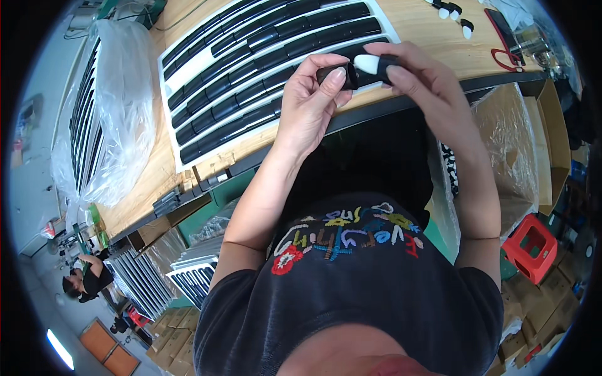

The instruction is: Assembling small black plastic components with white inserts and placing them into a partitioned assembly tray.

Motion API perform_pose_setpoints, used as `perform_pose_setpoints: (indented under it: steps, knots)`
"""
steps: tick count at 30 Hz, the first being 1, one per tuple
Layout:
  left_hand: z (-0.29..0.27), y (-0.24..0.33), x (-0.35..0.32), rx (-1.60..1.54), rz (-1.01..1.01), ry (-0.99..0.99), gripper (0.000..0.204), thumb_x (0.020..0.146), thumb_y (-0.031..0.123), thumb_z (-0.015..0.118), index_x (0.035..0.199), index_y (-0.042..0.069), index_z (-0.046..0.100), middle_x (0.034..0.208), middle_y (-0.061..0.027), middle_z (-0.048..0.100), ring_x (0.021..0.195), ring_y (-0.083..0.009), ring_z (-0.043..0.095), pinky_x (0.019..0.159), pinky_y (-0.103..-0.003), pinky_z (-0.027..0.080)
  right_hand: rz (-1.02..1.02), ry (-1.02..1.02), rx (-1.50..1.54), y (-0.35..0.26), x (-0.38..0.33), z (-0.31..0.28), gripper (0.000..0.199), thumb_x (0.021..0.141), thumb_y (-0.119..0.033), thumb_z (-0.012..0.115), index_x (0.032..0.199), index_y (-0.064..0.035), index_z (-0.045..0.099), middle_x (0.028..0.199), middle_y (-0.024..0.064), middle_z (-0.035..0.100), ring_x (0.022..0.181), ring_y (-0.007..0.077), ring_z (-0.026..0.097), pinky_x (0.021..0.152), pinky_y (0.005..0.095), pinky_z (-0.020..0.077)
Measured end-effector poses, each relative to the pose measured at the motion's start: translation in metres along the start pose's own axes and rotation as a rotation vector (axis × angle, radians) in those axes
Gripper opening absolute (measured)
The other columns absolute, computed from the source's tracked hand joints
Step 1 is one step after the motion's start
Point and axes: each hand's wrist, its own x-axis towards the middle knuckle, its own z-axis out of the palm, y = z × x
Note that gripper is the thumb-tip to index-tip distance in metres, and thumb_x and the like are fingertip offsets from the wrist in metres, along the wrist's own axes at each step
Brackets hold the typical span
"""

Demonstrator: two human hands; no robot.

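My left hand (304,103) is closed round a short, glossy black tube (350,74), with the thumb lying along it. Pinched in my right hand (436,91) is a black cap with a white rounded tip (366,64). That white tip points left toward the tube's end; I cannot tell whether the two touch. Both hands are above the front edge of the wooden table (219,166). Just beyond them lies a white tray (190,67) with rows of glossy black tubes.
Several black pieces with white tips (467,29) lie far right, near red-handled scissors (503,61) and a dark phone (500,28). Clear plastic (128,106) covers another tray at left. A plastic-lined carton (552,150) and red stool (530,247) stand at right. Another person (93,276) is far left.
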Motion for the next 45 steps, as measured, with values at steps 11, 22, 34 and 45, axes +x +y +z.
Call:
perform_pose_setpoints:
  steps: [11, 22, 34, 45]
  knots:
    - [0.001, 0.005, -0.011, 0.081, 0.063, 0.028, 0.023, 0.098, 0.015, 0.061, 0.117, 0.003, 0.054, 0.096, -0.0053, 0.059, 0.080, -0.0124, 0.058, 0.075, -0.024, 0.048, -0.096, -0.011, -0.207, -0.009, -0.001, 0.017, 0.036, 0.103, -0.009, 0.044, 0.138, -0.0048, 0.052, 0.101, 0.0021, 0.046, 0.086, 0.0093, 0.044, 0.077, 0.0217, 0.0381]
    - [-0.002, 0.005, -0.019, 0.084, -0.005, -0.031, 0.023, 0.097, 0.011, 0.062, 0.116, 0.002, 0.054, 0.098, -0.0051, 0.062, 0.079, -0.0083, 0.062, 0.070, -0.019, 0.051, -0.212, -0.020, -0.268, -0.002, 0.009, 0.034, 0.037, 0.102, -0.014, 0.044, 0.138, -0.0060, 0.052, 0.106, 0.0035, 0.046, 0.089, 0.0148, 0.047, 0.079, 0.0243, 0.0392]
    - [0.022, 0.002, -0.036, -0.031, -0.059, -0.025, 0.015, 0.100, 0.010, 0.056, 0.111, 0.003, 0.050, 0.099, -0.0060, 0.058, 0.075, -0.0089, 0.057, 0.067, -0.020, 0.048, 0.371, 0.051, 0.584, -0.027, 0.047, 0.061, 0.066, 0.106, -0.048, 0.024, 0.123, 0.0095, 0.053, 0.104, 0.0226, 0.068, 0.095, 0.0229, 0.066, 0.089, 0.0305, 0.0503]
    - [0.037, 0.010, -0.054, 0.122, 0.046, -0.067, 0.018, 0.100, 0.010, 0.054, 0.114, 0.001, 0.046, 0.108, -0.0093, 0.055, 0.073, -0.0113, 0.052, 0.063, -0.022, 0.041, 0.397, -0.048, 0.500, -0.034, 0.040, 0.060, 0.068, 0.107, -0.046, 0.017, 0.123, 0.0097, 0.053, 0.102, 0.0210, 0.069, 0.091, 0.0194, 0.066, 0.090, 0.0277, 0.0490]
